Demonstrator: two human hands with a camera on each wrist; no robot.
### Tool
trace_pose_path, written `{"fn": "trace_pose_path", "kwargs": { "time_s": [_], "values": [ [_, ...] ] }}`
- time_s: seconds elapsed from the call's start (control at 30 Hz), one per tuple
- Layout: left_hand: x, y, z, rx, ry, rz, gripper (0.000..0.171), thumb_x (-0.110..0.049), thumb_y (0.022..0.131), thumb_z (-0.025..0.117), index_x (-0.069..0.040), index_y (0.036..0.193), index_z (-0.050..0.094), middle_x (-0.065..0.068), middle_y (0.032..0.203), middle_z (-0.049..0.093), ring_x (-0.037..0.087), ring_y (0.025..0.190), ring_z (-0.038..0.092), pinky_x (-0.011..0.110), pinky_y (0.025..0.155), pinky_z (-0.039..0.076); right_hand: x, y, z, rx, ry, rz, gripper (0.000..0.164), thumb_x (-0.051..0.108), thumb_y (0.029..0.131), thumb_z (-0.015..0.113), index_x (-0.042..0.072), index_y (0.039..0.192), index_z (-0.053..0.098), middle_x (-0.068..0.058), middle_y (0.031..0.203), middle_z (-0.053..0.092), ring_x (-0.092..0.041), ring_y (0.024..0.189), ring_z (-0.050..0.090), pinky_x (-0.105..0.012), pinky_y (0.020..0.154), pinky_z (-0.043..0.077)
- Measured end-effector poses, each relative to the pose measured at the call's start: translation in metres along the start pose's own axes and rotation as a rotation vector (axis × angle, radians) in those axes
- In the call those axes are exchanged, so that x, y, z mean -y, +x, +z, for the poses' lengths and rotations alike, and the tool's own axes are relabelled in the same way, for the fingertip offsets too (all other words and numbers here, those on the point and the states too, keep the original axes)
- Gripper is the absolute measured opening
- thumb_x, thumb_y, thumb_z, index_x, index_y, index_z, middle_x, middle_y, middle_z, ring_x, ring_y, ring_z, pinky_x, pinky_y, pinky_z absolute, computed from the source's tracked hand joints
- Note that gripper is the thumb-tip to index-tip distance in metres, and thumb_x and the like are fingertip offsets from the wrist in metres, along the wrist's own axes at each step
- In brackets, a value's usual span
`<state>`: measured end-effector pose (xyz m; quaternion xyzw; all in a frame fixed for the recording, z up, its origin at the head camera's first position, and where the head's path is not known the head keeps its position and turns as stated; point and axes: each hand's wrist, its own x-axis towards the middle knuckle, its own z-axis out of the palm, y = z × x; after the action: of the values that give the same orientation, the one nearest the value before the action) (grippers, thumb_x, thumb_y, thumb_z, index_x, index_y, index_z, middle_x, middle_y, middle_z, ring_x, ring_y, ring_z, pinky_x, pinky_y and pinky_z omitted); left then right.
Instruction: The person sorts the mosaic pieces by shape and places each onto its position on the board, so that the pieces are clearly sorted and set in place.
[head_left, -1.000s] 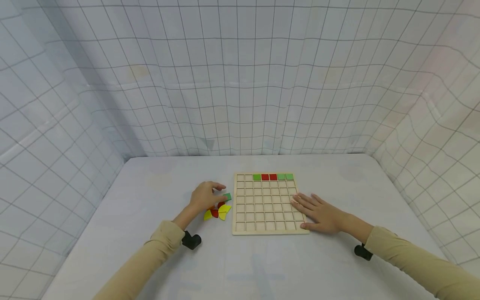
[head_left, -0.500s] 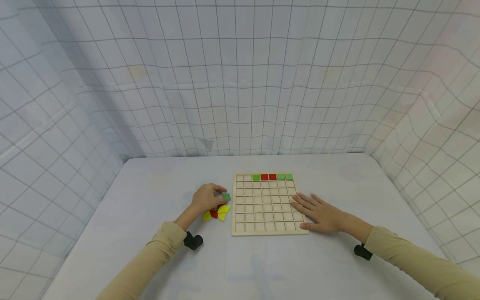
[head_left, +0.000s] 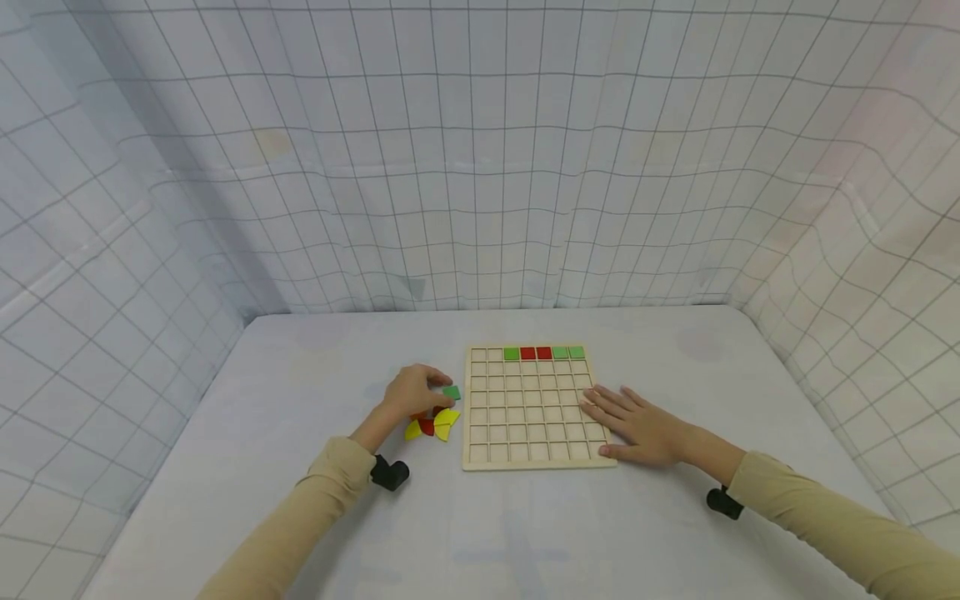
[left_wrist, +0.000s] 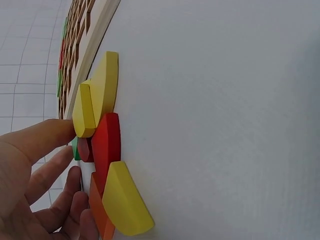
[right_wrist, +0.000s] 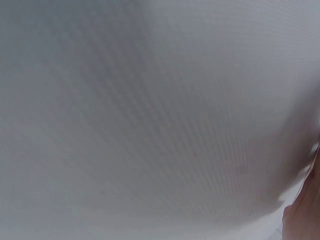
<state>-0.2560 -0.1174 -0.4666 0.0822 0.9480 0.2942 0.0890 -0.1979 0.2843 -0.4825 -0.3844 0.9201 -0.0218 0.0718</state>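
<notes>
My left hand (head_left: 414, 392) is at the left of the wooden grid board (head_left: 540, 463), with thumb and index finger around a green square tile (head_left: 452, 392). In the left wrist view the thumb and index fingertips meet the green tile (left_wrist: 76, 149), mostly hidden behind yellow and red pieces; the other fingers are loosely bent. Just below that hand lie yellow pieces (head_left: 443, 431), a red piece (head_left: 427, 427) and an orange piece (left_wrist: 96, 200). My right hand (head_left: 645, 429) rests with spread fingers on the board's right edge.
Green and red square tiles (head_left: 528, 354) fill part of the board's far row. A white cloth (head_left: 525, 533) covers the table. Grid-patterned curtains (head_left: 480, 167) stand behind and at both sides. A dark wrist camera (head_left: 390, 472) sits under the left sleeve.
The left index finger has drawn closer to the thumb around the green tile, which has shifted slightly left. The right hand stays in place on the board.
</notes>
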Motion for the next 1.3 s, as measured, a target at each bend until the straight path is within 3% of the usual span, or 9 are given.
{"fn": "trace_pose_path", "kwargs": {
  "time_s": [0.53,0.83,1.3],
  "values": [
    [0.0017,0.0014,-0.0017,-0.007,-0.047,-0.014,0.032,-0.028,0.077,0.08,-0.011,0.104,0.075,0.009,0.108,0.071,0.018,0.084,0.062,0.029,0.071,0.05,-0.0021,0.0022,-0.0013,-0.018,-0.002,-0.015,0.074,0.053,0.098,0.041,0.013,0.155,0.016,-0.008,0.162,0.013,-0.031,0.149,0.011,-0.061,0.115,0.013],
    [0.0033,0.0045,0.0009,-0.009,-0.048,-0.054,0.034,-0.029,0.077,0.08,-0.012,0.106,0.074,0.006,0.109,0.072,0.018,0.089,0.063,0.028,0.074,0.049,-0.0007,0.0022,0.0005,-0.03,0.008,-0.017,0.074,0.053,0.098,0.042,0.013,0.155,0.018,-0.009,0.162,0.016,-0.033,0.149,0.014,-0.061,0.114,0.014],
    [0.0031,0.0041,-0.0011,-0.007,-0.047,-0.027,0.033,-0.027,0.076,0.08,-0.009,0.104,0.075,0.005,0.101,0.073,0.017,0.088,0.063,0.029,0.075,0.05,0.0004,0.0004,-0.0004,-0.01,-0.005,-0.003,0.075,0.055,0.097,0.041,0.014,0.155,0.015,-0.007,0.162,0.012,-0.03,0.149,0.012,-0.059,0.115,0.014]
  ]
}}
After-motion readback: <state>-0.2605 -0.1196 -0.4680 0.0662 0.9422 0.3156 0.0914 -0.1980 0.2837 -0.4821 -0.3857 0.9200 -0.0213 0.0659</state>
